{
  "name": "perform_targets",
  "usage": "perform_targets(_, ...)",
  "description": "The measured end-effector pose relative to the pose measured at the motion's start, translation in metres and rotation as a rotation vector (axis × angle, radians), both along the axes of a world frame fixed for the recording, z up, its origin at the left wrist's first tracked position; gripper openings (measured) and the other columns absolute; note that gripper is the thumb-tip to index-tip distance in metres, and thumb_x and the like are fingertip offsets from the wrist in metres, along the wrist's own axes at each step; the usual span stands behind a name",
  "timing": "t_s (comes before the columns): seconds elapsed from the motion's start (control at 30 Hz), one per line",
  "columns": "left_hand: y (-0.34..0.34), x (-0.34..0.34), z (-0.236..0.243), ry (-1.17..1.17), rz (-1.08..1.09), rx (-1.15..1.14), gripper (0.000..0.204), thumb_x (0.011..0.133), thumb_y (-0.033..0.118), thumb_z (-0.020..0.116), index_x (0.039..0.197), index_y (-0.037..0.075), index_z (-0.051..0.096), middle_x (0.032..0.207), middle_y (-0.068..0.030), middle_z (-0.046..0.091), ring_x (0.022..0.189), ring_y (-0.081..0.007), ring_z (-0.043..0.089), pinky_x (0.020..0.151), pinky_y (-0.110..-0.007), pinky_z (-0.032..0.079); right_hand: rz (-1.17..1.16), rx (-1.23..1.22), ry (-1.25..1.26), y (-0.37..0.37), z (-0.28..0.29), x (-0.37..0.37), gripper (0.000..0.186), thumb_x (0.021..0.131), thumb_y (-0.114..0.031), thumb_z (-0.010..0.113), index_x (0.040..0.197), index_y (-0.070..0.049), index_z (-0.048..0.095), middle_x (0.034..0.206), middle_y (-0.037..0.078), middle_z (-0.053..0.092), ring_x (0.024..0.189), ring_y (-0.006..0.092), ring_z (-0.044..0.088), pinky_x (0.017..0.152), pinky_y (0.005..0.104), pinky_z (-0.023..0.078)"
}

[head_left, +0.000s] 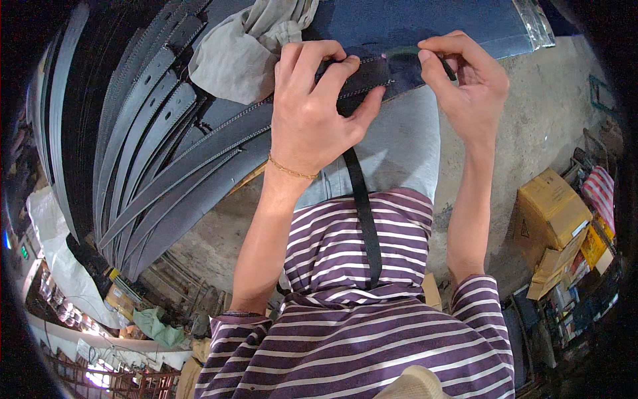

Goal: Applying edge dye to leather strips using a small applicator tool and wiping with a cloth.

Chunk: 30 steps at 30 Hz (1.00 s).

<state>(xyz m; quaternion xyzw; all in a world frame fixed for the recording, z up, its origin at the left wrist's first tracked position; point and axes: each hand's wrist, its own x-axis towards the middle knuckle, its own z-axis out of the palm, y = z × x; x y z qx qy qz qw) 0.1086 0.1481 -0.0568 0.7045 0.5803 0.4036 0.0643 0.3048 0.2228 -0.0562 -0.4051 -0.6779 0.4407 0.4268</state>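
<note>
My left hand (312,106), with a thin gold chain at the wrist, grips a black belt strap with pale edge stitching (242,126). Its fingers curl over the strap and the thumb lies toward the strap's end (379,74). In my right hand (468,83), thumb and fingers pinch a slim dark green tool (402,50). A pinkish spot shows where the tool's far end meets the strap, and a dark end sticks out below the fingers. I cannot tell the tool's exact kind. Under the left hand, part of the strap is hidden.
Many dark straps (143,126) fan out at left, some with punched holes. A crumpled grey cloth (242,50) lies beside them. The blue work surface (412,20) has a clear plastic-covered end (538,26). Right, a cardboard box (551,206) stands on the concrete floor (538,113).
</note>
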Motion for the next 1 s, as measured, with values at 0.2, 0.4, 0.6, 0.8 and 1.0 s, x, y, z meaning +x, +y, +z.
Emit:
perform_targets(0.2,0.0015,0.0000,0.0034,0.024,0.022,0.017,0.032,0.062,0.011,0.085,0.090,0.003,0.072,0.097,-0.0092,0.063,0.089,-0.0291,0.058,0.078,-0.038,0.049,0.046,0.093,-0.118,0.0026,0.0036,0.0009,0.014,0.083,0.009,0.068,0.096,0.003,0.070,0.081,0.000,0.060,0.070,0.0051,0.045,0.061,0.0206,0.036)
perform_targets(0.4,0.0022,-0.0001,0.0000,0.008,-0.018,0.012,0.034,0.062,0.012,0.084,0.090,0.001,0.068,0.098,-0.0096,0.058,0.095,-0.0304,0.055,0.083,-0.041,0.048,0.028,0.056,-0.071,0.0014,0.0007,0.0019,0.013,0.083,0.010,0.068,0.095,0.004,0.070,0.082,0.000,0.061,0.070,0.0051,0.046,0.062,0.0200,0.036)
perform_targets(0.6,0.0012,-0.0004,0.0003,-0.001,-0.010,0.003,0.034,0.062,0.012,0.084,0.090,0.000,0.068,0.098,-0.0096,0.059,0.095,-0.0299,0.056,0.083,-0.041,0.048,0.009,0.042,-0.079,0.0014,0.0035,0.0014,0.012,0.085,0.010,0.066,0.095,0.005,0.070,0.084,0.001,0.062,0.070,0.0051,0.046,0.063,0.0204,0.038)
perform_targets(0.8,0.0017,-0.0001,0.0036,0.017,0.007,0.011,0.032,0.063,0.012,0.085,0.091,0.002,0.072,0.096,-0.0093,0.063,0.090,-0.0280,0.058,0.078,-0.038,0.050,0.029,0.017,-0.053,0.0008,0.0030,0.0023,0.010,0.087,0.008,0.066,0.096,0.006,0.069,0.083,0.001,0.063,0.072,0.0049,0.052,0.064,0.0191,0.041)
perform_targets(1.0,0.0011,0.0000,0.0035,0.015,0.009,0.005,0.032,0.064,0.012,0.085,0.091,0.002,0.072,0.096,-0.0091,0.063,0.090,-0.0278,0.058,0.078,-0.037,0.050,-0.002,0.016,-0.077,0.0004,0.0024,0.0016,0.010,0.087,0.009,0.066,0.096,0.006,0.069,0.083,0.001,0.063,0.071,0.0051,0.053,0.064,0.0187,0.042)
